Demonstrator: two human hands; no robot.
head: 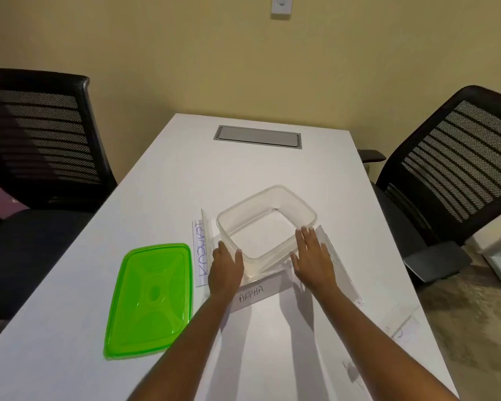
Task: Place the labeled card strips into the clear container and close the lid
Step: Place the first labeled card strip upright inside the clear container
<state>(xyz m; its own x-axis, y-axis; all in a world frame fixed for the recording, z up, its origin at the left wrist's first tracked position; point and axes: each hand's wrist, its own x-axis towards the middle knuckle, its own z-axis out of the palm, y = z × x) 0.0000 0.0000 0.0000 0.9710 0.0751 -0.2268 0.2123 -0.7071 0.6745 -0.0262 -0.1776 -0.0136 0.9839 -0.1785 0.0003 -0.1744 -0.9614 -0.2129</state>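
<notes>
A clear rectangular container (265, 202) stands open and empty on the white table (185, 169). My left hand (225, 267) rests flat against its near left corner, and my right hand (313, 256) lies flat by its near right side. Neither hand holds anything. A white card strip marked ALPHA (253, 293) lies just in front of the container, between my wrists. Another strip with blue lettering (200, 253) lies left of the container. A third strip (342, 267) stretches along the right, partly under my right hand. The green lid (151, 299) lies flat at the left.
Black mesh chairs stand at the left (41, 134) and right (451, 163) of the table. A grey cable hatch (258, 136) is set into the far tabletop. Faint clear strips (402, 325) lie near the table's right edge.
</notes>
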